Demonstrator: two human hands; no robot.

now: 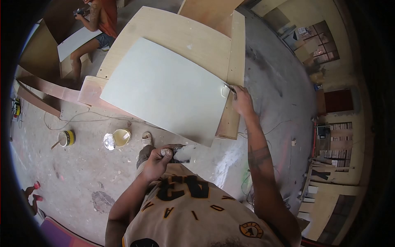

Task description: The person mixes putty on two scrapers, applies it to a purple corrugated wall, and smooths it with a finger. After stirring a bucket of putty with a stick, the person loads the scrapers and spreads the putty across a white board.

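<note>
A large pale grey-white panel (164, 90) lies on light wooden boards (173, 31) in front of me. My right hand (242, 101) is closed on a thin tool (232, 88) at the panel's right edge, beside a small whitish patch (224, 91). Close to my body, below the panel's near edge, my left hand (158, 162) is closed around a flat scraper (183, 154) with pale material on it. The thumb of that hand carries whitish residue.
On the concrete floor stand a tub with a stick (66, 138) and an open can (122, 138) beside its lid (109, 141). A cable (94, 118) runs behind them. A person in orange (108, 18) sits at the upper left. Curved boards (39, 45) stand at the left.
</note>
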